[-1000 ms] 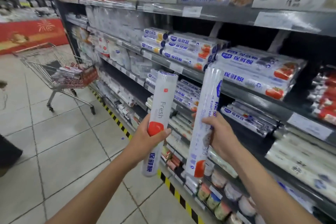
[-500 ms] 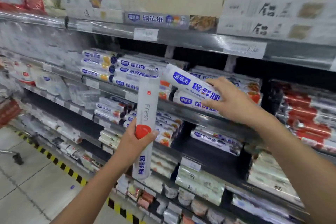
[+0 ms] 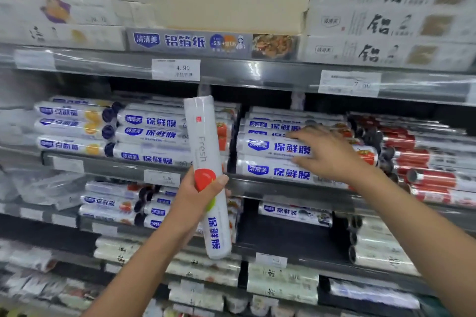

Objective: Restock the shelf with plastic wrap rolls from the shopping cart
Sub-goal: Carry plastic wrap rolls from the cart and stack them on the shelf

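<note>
Supermarket shelving is filling the frame from edge to edge, and you are facing it square on. Across the middle of the frame the shelf [image 3: 116, 166] is carrying plastic wrap lying on its side, long axes running left to right, ends pointing toward the frame's left and right edges.

Your left hand [image 3: 198, 197] is gripping a white plastic wrap roll [image 3: 206, 141] at centre frame, in front of the shelf and not resting on it. Its long axis is standing close to vertical. The top end is leaning slightly toward the upper left and reaching just below the upper shelf rail [image 3: 231, 71], while the bottom end is pointing down toward the lower centre. Your fingers are curling round it a little below its middle, the thumb pressing at the edge of the red tomato picture. The word "Fresh" is running lengthwise along the wrapper, and blue characters are sitting near the bottom end.

Your right hand [image 3: 327, 154] is reaching in at right of centre, fingers straight and spread, lying against the front of the stacked rolls [image 3: 270, 172] there and holding nothing. It is blurred, so you cannot tell exactly which roll the fingertips are touching.

Just right of that stack, red-labelled rolls [image 3: 425, 162] are lying the same way. A price tag [image 3: 176, 69] reading 4.90 is hanging on the upper rail, and foil boxes [image 3: 386, 23] are sitting stacked at the upper right.
</note>
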